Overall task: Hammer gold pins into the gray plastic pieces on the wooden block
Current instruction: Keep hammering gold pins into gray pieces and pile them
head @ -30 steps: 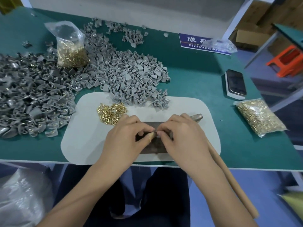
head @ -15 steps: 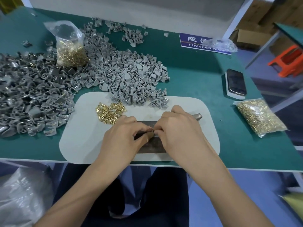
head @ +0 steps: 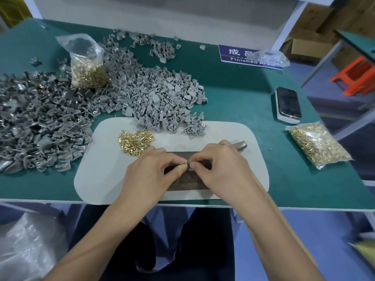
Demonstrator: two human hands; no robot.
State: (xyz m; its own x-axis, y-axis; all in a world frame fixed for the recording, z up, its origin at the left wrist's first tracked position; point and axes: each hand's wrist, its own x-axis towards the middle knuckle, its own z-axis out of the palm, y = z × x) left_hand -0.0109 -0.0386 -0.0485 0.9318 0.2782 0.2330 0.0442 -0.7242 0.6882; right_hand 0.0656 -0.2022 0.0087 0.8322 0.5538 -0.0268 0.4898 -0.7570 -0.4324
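My left hand (head: 150, 171) and my right hand (head: 221, 167) meet fingertip to fingertip over the dark wooden block (head: 188, 182) on the white mat (head: 101, 171). The left thumb, wrapped in tape, and forefinger pinch a small gray plastic piece (head: 187, 163). The right thumb and forefinger pinch a tiny pin against that piece; it is mostly hidden by the fingers. Loose gold pins (head: 135, 141) lie on the mat left of the hands. The metal hammer head (head: 240, 145) pokes out behind my right hand, its handle hidden.
Large heaps of gray plastic pieces (head: 162, 102) cover the left and middle of the green table. A bag of gold pins (head: 89, 67) stands among them, another bag (head: 318, 145) lies at the right. A phone (head: 288, 103) and a blue sign (head: 239, 55) sit farther back.
Both hands stay together over the block with only small finger movements. The hammer handle seen beside my right forearm a second ago is out of sight now.
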